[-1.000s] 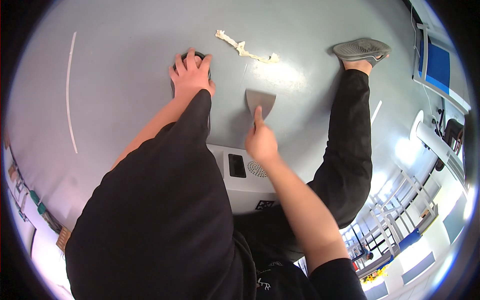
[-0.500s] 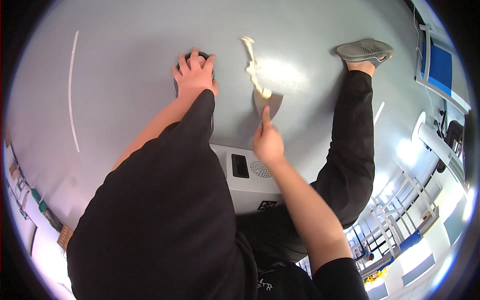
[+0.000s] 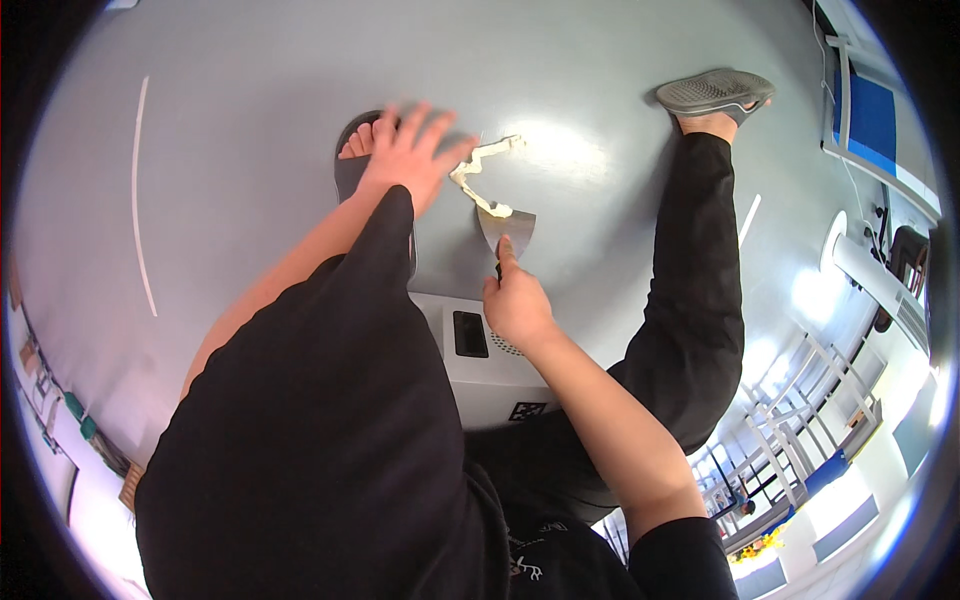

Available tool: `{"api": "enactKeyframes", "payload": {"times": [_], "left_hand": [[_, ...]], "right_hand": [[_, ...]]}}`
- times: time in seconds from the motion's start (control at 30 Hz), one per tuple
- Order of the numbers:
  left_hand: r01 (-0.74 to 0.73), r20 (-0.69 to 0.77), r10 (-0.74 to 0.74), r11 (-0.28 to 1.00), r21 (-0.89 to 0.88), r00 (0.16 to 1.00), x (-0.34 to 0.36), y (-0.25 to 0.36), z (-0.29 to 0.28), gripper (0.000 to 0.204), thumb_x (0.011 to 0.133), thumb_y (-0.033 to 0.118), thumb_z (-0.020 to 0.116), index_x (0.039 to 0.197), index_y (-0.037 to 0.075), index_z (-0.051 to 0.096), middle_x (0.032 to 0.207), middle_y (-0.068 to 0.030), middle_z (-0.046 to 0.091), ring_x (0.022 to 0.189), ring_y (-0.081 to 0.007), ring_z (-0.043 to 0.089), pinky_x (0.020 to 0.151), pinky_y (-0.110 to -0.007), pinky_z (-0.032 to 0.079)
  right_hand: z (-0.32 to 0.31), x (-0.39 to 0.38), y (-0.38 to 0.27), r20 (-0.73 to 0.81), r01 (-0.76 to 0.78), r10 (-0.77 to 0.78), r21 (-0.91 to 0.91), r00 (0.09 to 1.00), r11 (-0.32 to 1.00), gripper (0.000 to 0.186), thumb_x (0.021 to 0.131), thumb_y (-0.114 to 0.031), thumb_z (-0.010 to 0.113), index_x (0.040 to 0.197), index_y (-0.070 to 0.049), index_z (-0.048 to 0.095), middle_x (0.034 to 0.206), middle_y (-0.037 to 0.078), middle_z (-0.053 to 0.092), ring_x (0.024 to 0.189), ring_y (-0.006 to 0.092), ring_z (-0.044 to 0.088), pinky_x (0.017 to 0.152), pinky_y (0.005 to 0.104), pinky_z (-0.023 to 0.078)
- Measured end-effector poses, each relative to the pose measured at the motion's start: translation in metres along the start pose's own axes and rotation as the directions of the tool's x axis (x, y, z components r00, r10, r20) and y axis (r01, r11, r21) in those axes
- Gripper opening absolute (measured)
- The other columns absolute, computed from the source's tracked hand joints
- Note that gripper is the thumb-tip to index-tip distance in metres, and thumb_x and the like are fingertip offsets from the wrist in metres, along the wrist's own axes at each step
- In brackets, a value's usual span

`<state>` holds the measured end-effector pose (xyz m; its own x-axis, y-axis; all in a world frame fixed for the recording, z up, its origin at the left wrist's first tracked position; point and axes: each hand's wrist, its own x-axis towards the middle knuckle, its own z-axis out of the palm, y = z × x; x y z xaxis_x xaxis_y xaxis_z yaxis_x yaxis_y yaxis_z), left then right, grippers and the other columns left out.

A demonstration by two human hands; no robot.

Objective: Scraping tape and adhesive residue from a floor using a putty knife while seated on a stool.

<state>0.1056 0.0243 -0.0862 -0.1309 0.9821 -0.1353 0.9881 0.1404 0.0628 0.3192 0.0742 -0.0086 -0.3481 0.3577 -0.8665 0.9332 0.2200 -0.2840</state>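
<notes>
My right hand [image 3: 515, 305] grips a metal scraper [image 3: 508, 232], index finger along its top. A wrinkled cream strip [image 3: 465, 172] lies bent on the grey floor, one end on the scraper's blade edge. My left hand [image 3: 405, 155], blurred at the fingertips, is spread with nothing in it, just over my left sandalled foot [image 3: 359, 136] and beside the strip. Whether it touches the foot I cannot tell.
My right leg stretches out, ending in a grey sandal [image 3: 712, 92]. A white housing [image 3: 465, 378] with a dark recess sits below my right hand. A white tape line [image 3: 140, 200] runs at left; metal frames [image 3: 800, 420] and a blue panel [image 3: 862, 120] stand at right.
The scraper reached the strip, then drew back toward me. The strip has bent, one end now on the blade. My left hand shifted rightward from atop my foot, uncovering the toes.
</notes>
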Motion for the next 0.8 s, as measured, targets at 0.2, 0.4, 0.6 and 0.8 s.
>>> {"api": "enactKeyframes", "payload": {"times": [0.2, 0.4, 0.6, 0.8], "left_hand": [[-0.075, 0.164, 0.141, 0.932, -0.355, 0.976, 0.006, 0.006, 0.007, 0.025, 0.082, 0.021, 0.072, 0.106, 0.020, 0.071, 0.124, -0.0037, 0.058, 0.124, -0.0255, 0.048, 0.104, -0.040, 0.040], [0.000, -0.021, -0.020, 0.724, -0.689, 1.000, -0.012, -0.005, 0.002, 0.013, 0.090, 0.012, 0.063, 0.101, 0.008, 0.068, 0.099, -0.0079, 0.065, 0.097, -0.0288, 0.063, 0.086, -0.038, 0.049], [0.338, 0.078, -0.457, 0.520, -0.784, 0.886, -0.039, -0.023, -0.053, 0.021, 0.094, 0.015, 0.063, 0.113, 0.008, 0.068, 0.101, -0.0124, 0.068, 0.095, -0.0296, 0.064, 0.084, -0.037, 0.049], [0.455, -0.038, -0.662, 0.556, -0.696, 0.749, -0.123, -0.049, -0.109, 0.030, 0.096, 0.010, 0.055, 0.124, 0.005, 0.063, 0.104, -0.0158, 0.065, 0.095, -0.0308, 0.062, 0.084, -0.040, 0.049]], "right_hand": [[-0.020, -0.028, 0.002, -0.025, 0.187, -0.185, 0.135, 0.982, 0.973, 0.061, 0.096, -0.014, 0.054, 0.153, -0.008, 0.033, 0.115, 0.026, 0.066, 0.104, 0.0421, 0.064, 0.092, 0.0448, 0.050], [-0.049, -0.080, -0.006, -0.084, 0.256, -0.258, -0.038, 0.962, 0.966, 0.059, 0.094, -0.014, 0.058, 0.149, -0.009, 0.039, 0.108, 0.021, 0.066, 0.097, 0.0398, 0.065, 0.085, 0.0465, 0.052], [-0.075, -0.144, 0.020, -0.277, 0.383, -0.416, -0.166, 0.866, 0.909, 0.059, 0.091, -0.016, 0.061, 0.147, -0.016, 0.042, 0.100, 0.019, 0.065, 0.085, 0.0392, 0.067, 0.077, 0.0471, 0.055], [-0.075, -0.206, 0.071, -0.451, 0.362, -0.404, -0.181, 0.796, 0.914, 0.059, 0.088, -0.009, 0.063, 0.144, -0.016, 0.047, 0.099, 0.018, 0.065, 0.085, 0.0383, 0.066, 0.076, 0.0472, 0.054]]}}
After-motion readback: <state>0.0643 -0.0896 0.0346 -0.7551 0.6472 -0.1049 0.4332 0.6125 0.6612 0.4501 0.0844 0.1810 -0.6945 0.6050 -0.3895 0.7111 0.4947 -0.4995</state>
